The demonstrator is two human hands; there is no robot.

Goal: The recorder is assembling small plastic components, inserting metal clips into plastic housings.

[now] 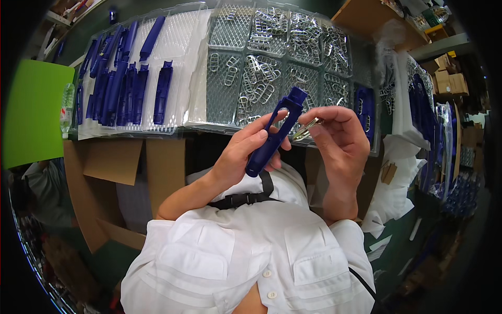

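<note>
My left hand (241,147) is grasping a blue case (265,153) in the air on the near side of the trays, tilting it so that its long opening is showing. My right hand (344,140) is pinching metal clips (303,132) between thumb and fingers, just beside the case; whether they are touching it, or how many they are, I cannot tell. For working these two together well, I am favouring a steady left grip with fingertips clear of the opening, the metal turned in line with the case before any contact, and light pressure, since a hard push is risking scratches or a slip. Beyond the hands, the clip tray (219,94) is holding loose clips (260,76) in compartments, many of them tangling, so I am judging that picking single ones needs patience. Over to the left, more cases (119,91) are lying in a white-lined tray (180,55), with a bottle (67,110) standing just beside it. Farthest off at right, cartons (452,83) are sitting stacked.
</note>
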